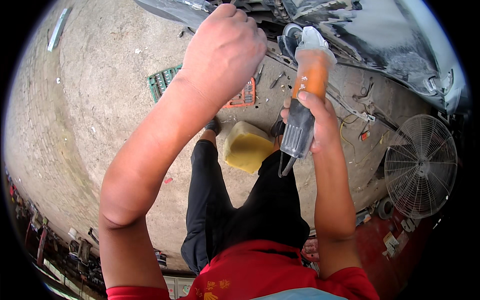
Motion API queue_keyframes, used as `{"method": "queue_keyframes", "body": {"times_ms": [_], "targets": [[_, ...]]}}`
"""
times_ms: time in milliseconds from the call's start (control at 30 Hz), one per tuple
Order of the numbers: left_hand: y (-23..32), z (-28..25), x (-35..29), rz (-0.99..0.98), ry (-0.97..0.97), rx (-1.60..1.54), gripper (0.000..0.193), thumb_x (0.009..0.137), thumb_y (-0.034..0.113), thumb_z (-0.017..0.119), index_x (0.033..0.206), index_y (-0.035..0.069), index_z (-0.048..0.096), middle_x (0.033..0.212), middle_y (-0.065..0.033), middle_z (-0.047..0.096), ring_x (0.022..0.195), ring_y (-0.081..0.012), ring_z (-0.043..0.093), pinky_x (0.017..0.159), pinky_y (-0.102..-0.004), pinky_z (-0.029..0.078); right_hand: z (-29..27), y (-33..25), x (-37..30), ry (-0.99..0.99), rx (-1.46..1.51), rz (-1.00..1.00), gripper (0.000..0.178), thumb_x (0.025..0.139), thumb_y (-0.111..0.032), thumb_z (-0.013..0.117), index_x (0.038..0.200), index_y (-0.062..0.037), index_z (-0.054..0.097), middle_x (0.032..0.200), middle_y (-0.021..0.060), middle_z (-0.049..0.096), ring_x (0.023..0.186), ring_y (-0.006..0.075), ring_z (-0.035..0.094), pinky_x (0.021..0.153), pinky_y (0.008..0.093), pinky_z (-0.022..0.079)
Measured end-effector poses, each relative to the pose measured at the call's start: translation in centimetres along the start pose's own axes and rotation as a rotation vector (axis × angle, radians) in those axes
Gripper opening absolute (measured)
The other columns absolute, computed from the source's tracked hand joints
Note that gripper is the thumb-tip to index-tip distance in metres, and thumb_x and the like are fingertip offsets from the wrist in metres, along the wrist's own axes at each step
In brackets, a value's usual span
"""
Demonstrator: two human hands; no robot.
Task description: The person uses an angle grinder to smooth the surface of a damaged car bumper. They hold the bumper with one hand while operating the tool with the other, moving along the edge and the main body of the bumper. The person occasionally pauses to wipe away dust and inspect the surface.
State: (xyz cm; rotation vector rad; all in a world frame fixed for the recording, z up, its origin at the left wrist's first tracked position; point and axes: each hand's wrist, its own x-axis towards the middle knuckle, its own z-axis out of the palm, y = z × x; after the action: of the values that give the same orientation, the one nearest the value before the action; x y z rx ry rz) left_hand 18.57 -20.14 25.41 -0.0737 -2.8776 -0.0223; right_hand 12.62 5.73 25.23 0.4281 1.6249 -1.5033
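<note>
My right hand [322,117] is wrapped round the dark rear body of an angle grinder [312,75] with an orange middle and a pale, dusty head. The grinder's head points up at the car body [370,40], its disc close to the lower edge of the worn, partly stripped panel. My left hand [227,50] is raised beside the car's dark underside, fingers curled into a closed grip. Whatever it may hold is hidden behind the knuckles. From the grinder's back end a cord [286,167] hangs down by my leg.
On the concrete floor lie a green tool case [161,82], an orange-red tool tray [245,95] and some loose tools. A yellow foam block [247,150] sits between my feet. A large wire-caged fan [422,165] stands at the right. Cables and a metal strip [345,102] lie below the car.
</note>
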Motion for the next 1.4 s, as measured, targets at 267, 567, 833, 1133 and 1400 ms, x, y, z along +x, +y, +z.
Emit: {"method": "queue_keyframes", "body": {"times_ms": [267,567,833,1133,1400], "targets": [[-0.1,0.6,-0.3,-0.011,-0.039,-0.017,0.004,0.088,0.013,0.07,0.089,0.01,0.073,0.087,-0.0045,0.069,0.093,-0.0231,0.07,0.09,-0.0365,0.05,0.2,-0.4,0.2,-0.052,0.051,0.042,0.044,0.094,-0.032,0.083,0.119,0.0001,0.066,0.096,0.0125,0.075,0.081,0.0246,0.078,0.07,0.038,0.064],[-0.2,0.3,-0.2,-0.002,-0.05,-0.022,0.005,0.087,0.013,0.07,0.089,0.01,0.073,0.087,-0.0046,0.069,0.093,-0.0234,0.069,0.09,-0.0366,0.05,0.3,-0.3,0.1,-0.074,0.095,0.058,0.043,0.094,-0.032,0.082,0.118,-0.0006,0.066,0.095,0.0122,0.074,0.079,0.0254,0.078,0.07,0.0383,0.064],[-0.2,0.3,-0.3,-0.004,-0.059,-0.033,0.008,0.083,0.013,0.071,0.091,0.009,0.073,0.087,-0.0053,0.068,0.093,-0.0239,0.069,0.088,-0.0368,0.049,-0.6,-0.5,-0.3,-0.113,0.122,0.061,0.043,0.094,-0.033,0.08,0.119,-0.0017,0.065,0.095,0.012,0.072,0.079,0.0257,0.078,0.071,0.04,0.065],[-0.2,0.2,-0.4,-0.012,-0.055,-0.015,0.011,0.08,0.012,0.074,0.09,0.009,0.071,0.088,-0.0047,0.067,0.093,-0.0245,0.067,0.086,-0.0371,0.049,-0.2,-0.3,0.4,-0.164,0.159,0.104,0.052,0.098,-0.039,0.075,0.132,-0.0016,0.065,0.102,0.0135,0.076,0.085,0.0244,0.077,0.078,0.0397,0.064],[-0.2,-0.3,-0.3,-0.012,-0.091,-0.043,0.013,0.078,0.013,0.076,0.09,0.01,0.071,0.089,-0.0052,0.067,0.094,-0.0246,0.067,0.087,-0.0373,0.049,0.2,-1.4,-0.5,-0.288,0.254,0.11,0.046,0.096,-0.038,0.075,0.124,-0.0019,0.066,0.102,0.0121,0.076,0.084,0.0243,0.077,0.078,0.0404,0.065]]}}
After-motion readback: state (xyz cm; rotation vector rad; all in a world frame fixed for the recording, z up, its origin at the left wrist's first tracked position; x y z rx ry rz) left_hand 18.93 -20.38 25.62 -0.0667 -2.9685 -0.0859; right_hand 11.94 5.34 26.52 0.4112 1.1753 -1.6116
